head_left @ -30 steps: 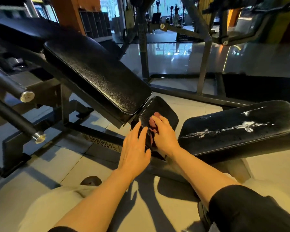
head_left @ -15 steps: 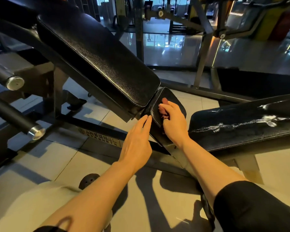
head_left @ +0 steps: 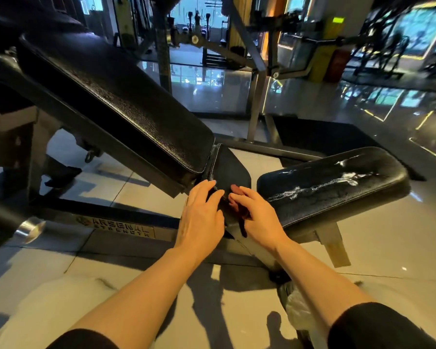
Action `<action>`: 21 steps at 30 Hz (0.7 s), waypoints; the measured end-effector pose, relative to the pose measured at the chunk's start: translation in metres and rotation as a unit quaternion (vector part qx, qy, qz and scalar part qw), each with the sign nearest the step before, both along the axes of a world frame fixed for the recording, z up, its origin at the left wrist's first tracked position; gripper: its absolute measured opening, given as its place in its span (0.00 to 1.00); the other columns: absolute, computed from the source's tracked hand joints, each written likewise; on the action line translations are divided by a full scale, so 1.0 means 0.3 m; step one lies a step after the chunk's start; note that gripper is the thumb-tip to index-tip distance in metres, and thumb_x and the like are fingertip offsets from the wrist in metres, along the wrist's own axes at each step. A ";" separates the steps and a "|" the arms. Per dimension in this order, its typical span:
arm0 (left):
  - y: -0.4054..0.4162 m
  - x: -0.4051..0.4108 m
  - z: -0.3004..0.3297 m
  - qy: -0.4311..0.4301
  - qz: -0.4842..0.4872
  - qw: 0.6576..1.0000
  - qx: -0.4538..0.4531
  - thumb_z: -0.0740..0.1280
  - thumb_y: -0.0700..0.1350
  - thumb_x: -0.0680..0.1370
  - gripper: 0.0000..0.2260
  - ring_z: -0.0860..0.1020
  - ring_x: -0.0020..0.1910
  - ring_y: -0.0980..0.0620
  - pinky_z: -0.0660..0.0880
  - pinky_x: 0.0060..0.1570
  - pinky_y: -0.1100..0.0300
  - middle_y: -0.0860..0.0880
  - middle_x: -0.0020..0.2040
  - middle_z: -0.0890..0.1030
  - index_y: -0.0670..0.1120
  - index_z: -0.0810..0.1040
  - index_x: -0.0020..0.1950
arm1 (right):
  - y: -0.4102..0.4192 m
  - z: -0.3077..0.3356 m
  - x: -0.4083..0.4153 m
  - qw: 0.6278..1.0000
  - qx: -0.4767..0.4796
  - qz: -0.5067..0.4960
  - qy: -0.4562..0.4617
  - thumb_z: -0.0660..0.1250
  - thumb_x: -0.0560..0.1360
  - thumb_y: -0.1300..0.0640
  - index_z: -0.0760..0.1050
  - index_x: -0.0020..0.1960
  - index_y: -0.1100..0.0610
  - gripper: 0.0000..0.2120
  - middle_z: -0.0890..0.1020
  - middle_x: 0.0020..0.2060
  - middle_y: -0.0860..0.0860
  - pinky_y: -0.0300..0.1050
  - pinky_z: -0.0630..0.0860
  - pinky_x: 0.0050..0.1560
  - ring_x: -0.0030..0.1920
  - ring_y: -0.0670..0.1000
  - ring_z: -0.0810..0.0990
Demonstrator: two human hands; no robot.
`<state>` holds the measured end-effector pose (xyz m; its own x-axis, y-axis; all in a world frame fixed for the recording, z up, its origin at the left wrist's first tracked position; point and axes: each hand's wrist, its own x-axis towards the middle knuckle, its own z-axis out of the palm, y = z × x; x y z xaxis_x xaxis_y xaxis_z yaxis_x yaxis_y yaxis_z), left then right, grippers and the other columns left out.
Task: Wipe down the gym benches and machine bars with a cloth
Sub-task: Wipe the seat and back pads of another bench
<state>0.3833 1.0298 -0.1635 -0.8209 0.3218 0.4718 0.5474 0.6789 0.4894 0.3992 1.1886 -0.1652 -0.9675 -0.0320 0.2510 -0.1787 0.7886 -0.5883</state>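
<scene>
Two bare hands are showing: one left hand [head_left: 202,217] and one right hand [head_left: 258,219]. One dark red cloth [head_left: 237,206] is lying under the right one. Three black pads are showing: one long slanted back pad [head_left: 126,114], one small seat pad [head_left: 230,168] and one flat bench pad [head_left: 337,187] with white streaks. One chrome-capped bar end [head_left: 29,229] is sticking in from the left.

A small dark red cloth [head_left: 238,206] lies bunched on the black seat pad [head_left: 233,170]. The big back pad [head_left: 126,117] slopes up toward 10 o'clock.
</scene>
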 end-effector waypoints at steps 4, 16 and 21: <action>0.045 0.005 0.051 0.038 -0.072 0.996 0.025 0.68 0.37 0.76 0.20 0.62 0.73 0.50 0.57 0.70 0.58 0.46 0.71 0.70 0.43 0.73 0.68 | 0.046 0.061 0.051 0.996 0.068 -0.036 0.044 0.71 0.71 0.65 0.66 0.74 0.55 0.33 0.69 0.71 0.52 0.52 0.70 0.68 0.69 0.53 0.69; 0.435 0.033 0.123 -0.013 -0.266 0.963 0.048 0.66 0.43 0.79 0.24 0.60 0.72 0.55 0.59 0.70 0.61 0.52 0.74 0.64 0.49 0.66 0.74 | 0.389 0.184 0.345 0.933 0.156 -0.289 0.148 0.75 0.66 0.71 0.74 0.67 0.57 0.31 0.68 0.69 0.55 0.55 0.77 0.61 0.67 0.57 0.70; 0.537 0.032 0.053 -0.016 -0.291 0.955 0.053 0.65 0.47 0.80 0.24 0.60 0.73 0.54 0.59 0.72 0.58 0.51 0.75 0.63 0.49 0.63 0.75 | 0.457 0.213 0.282 0.890 0.136 -0.377 0.216 0.71 0.72 0.68 0.72 0.69 0.59 0.27 0.67 0.70 0.57 0.57 0.75 0.63 0.67 0.60 0.69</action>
